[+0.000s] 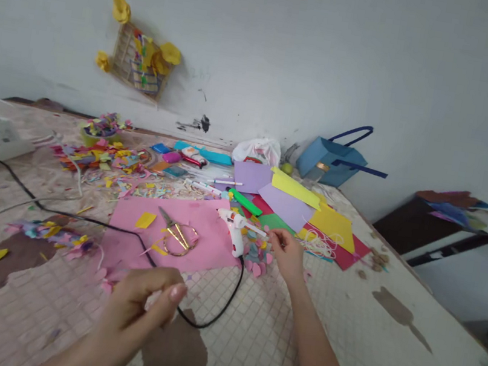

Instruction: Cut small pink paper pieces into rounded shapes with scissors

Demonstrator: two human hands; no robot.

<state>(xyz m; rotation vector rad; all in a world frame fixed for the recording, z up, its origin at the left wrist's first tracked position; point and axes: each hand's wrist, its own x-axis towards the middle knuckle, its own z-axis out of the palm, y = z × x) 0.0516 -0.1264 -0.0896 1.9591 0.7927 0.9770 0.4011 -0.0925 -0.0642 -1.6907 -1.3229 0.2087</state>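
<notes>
My right hand (285, 253) reaches across the table, its fingertips pinched at the rear end of a white glue stick (256, 229). The stick protrudes from the back of a white glue gun (235, 232), which lies on the edge of a pink sheet (125, 239) with its black cord curving toward me. My left hand (146, 300) hovers nearer, fingers curled and thumb pressed to the forefinger; whatever may be between them is hidden. Beyond it, gold-handled scissors (178, 237) rest on the pink sheet beside a yellow paper piece (145, 220). Pink paper petals (257, 267) lie beside the gun.
Coloured paper sheets (289, 205), white string (320, 243) and a green marker (245, 201) lie behind the gun. A paper-flower strand (53, 234) and the black cord (96, 221) cross the left side. A blue bag (332, 159) stands by the wall.
</notes>
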